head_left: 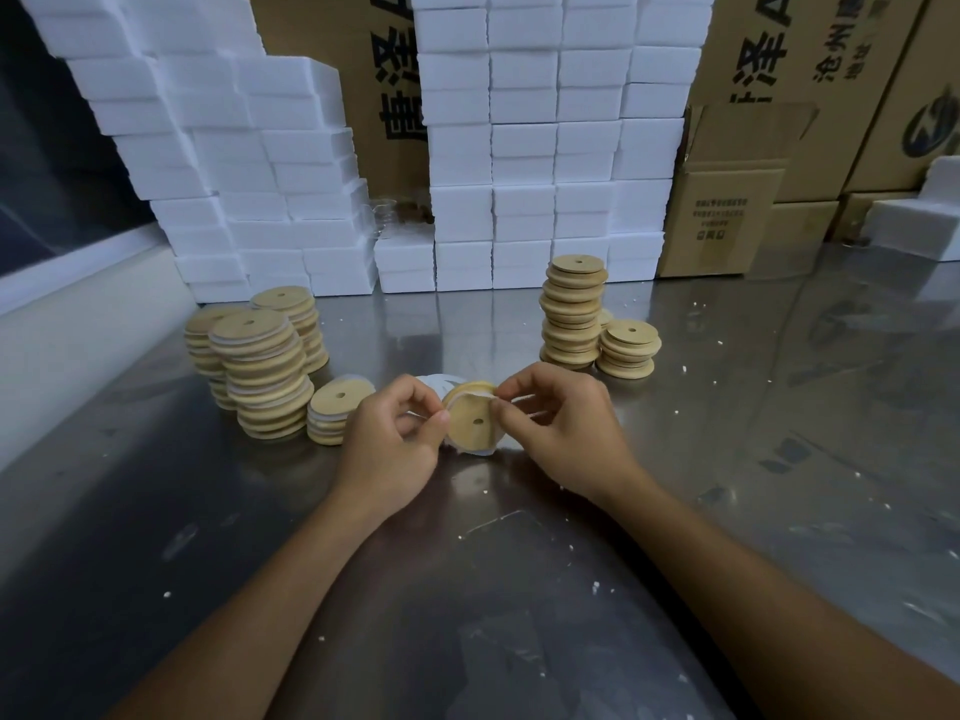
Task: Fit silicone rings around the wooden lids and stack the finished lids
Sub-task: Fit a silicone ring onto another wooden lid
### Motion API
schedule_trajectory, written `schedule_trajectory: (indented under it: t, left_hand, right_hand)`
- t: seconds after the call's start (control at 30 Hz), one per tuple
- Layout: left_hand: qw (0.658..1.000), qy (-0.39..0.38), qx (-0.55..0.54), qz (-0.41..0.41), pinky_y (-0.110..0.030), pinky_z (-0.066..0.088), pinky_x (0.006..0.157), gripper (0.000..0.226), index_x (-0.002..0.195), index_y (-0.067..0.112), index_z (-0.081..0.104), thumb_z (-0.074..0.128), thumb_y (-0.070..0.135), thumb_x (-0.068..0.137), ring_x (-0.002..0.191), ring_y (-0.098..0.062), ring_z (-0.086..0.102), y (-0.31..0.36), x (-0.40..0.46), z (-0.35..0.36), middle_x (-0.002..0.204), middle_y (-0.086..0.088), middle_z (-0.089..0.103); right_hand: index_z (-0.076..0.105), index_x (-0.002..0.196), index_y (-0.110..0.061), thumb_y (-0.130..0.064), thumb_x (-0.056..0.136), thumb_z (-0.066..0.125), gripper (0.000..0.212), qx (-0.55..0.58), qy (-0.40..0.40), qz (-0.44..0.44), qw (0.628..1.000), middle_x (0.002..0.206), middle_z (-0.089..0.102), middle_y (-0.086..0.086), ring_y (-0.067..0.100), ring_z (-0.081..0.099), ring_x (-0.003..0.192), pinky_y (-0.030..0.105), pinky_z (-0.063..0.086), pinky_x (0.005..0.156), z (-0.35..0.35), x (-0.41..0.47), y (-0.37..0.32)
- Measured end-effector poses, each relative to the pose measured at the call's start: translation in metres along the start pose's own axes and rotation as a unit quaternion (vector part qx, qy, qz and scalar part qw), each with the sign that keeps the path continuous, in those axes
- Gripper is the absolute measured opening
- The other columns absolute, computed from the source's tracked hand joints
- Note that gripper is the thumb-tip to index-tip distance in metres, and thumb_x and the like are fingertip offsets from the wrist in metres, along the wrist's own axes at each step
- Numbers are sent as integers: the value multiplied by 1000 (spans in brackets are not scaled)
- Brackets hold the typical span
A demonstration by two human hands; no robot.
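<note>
A steel table (pixel 727 459) spreads out under my arms, flecked with white crumbs. Along its far edge stand walls of white foam blocks (pixel 524 148), with printed cartons (pixel 810 70) behind them and a smaller open carton (pixel 727 200) at the right.

On my left are the ringed stacks (pixel 265 376): several leaning towers of lids with pale bands showing around their edges, and a short ringed pile (pixel 335 413) just beside my left hand. On my right, well apart from those, stand the bare stacks (pixel 571 314), one tall and a lower one (pixel 628 350) touching its right side, all plain wood with a small hole in the middle of each top lid.

My left hand (pixel 395 439) and my right hand (pixel 561 428) meet over the middle of the table, both curled around one lid (pixel 470 420), which I hold tilted on edge just above the surface with its flat face toward me. My left thumb presses on the lid's left rim, with the fingers curled behind it. My right thumb and forefinger pinch the whitish ring (pixel 475 394) at the lid's upper right edge, where the band lies along the top of the rim. More pale rings (pixel 441 383) lie on the table just behind the lid, partly hidden by my fingers.
</note>
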State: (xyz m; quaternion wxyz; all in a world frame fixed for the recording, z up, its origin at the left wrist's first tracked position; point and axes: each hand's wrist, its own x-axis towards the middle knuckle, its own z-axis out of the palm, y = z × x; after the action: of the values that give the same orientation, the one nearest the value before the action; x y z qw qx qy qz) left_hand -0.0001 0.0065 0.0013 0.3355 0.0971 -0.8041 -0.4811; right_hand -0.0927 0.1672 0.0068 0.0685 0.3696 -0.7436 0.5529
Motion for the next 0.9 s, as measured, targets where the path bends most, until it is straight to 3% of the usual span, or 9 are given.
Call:
schedule_trajectory:
  t: [0.13, 0.23, 0.43, 0.9]
  left_hand:
    - [996, 7, 73, 54, -27, 57, 62, 27, 70, 21, 57, 71, -1, 78, 65, -7, 68, 2, -3, 2, 70, 5, 65]
    - [996, 17, 46, 72, -13, 52, 60, 19, 77, 19, 60, 72, 5, 83, 69, -1, 68, 3, -4, 2, 77, 12, 67]
    - [995, 30, 50, 76, -15, 54, 67, 19, 76, 21, 63, 75, 7, 82, 75, 0, 68, 3, -3, 0, 77, 11, 70]
    - [994, 11, 55, 96, -14, 52, 71, 25, 74, 27, 61, 75, 8, 80, 77, -3, 67, 1, 0, -1, 83, 15, 68]
  right_hand:
    - [72, 90, -16, -14, 86, 71, 5, -57, 11, -76, 995, 89, 75, -6, 7, 69, 84, 25, 58, 74, -3, 0, -7]
    - [72, 92, -13, -15, 88, 68, 5, -75, -19, -99, 992, 92, 74, -2, 13, 69, 87, 29, 59, 77, -4, 1, -9]
    - [73, 94, -8, -12, 90, 69, 7, -67, -24, -114, 991, 104, 75, -1, 11, 70, 99, 23, 59, 80, -2, 0, -9]
    - [76, 89, -12, -12, 86, 71, 5, -17, 20, -30, 999, 87, 75, -7, 4, 69, 85, 22, 58, 68, 2, 4, -1]
